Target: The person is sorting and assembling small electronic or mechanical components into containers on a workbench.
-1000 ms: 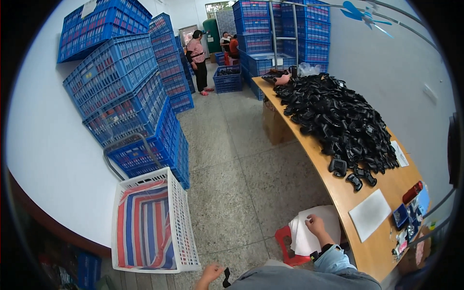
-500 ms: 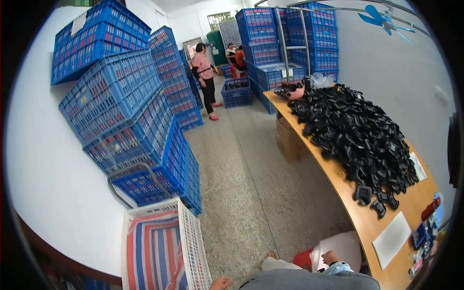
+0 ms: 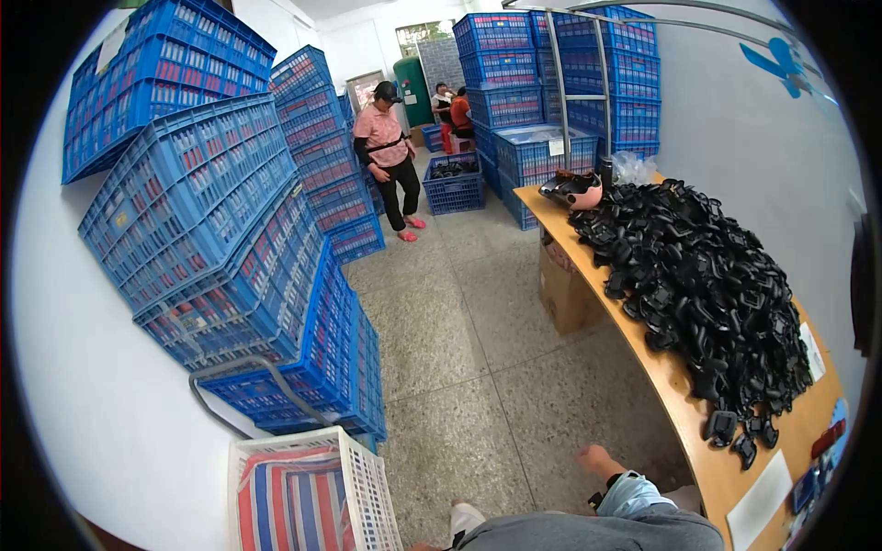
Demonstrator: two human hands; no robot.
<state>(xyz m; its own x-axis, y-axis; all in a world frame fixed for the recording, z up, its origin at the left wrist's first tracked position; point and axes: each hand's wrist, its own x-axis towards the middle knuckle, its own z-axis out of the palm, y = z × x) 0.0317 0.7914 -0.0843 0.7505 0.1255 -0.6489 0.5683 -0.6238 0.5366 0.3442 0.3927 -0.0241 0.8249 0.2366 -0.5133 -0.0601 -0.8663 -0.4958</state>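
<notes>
My right hand (image 3: 600, 462) hangs over the floor beside the table, below a light blue cuff. Its fingers are loosely spread, and nothing shows in them. Of my left hand (image 3: 425, 547) only a sliver appears at the lower edge, so its fingers are hidden. Nearest to it stands a white plastic basket (image 3: 375, 491) with a red, white and blue striped sheet (image 3: 292, 505) inside. To the right, a wooden table (image 3: 666, 390) bears a large heap of black plastic parts (image 3: 712, 285). Neither hand touches the basket or the table.
Tall stacks of blue crates (image 3: 197, 197) line the left wall; more blue crates (image 3: 501, 92) stand at the back. A person in a pink top (image 3: 381, 138) stands in the aisle near a blue crate of black parts (image 3: 455, 188). A cardboard box (image 3: 565, 289) is under the table.
The view has shifted forward along the aisle. My right hand has swung forward and left, while my left hand has nearly left the picture. The person in pink now faces more toward me.
</notes>
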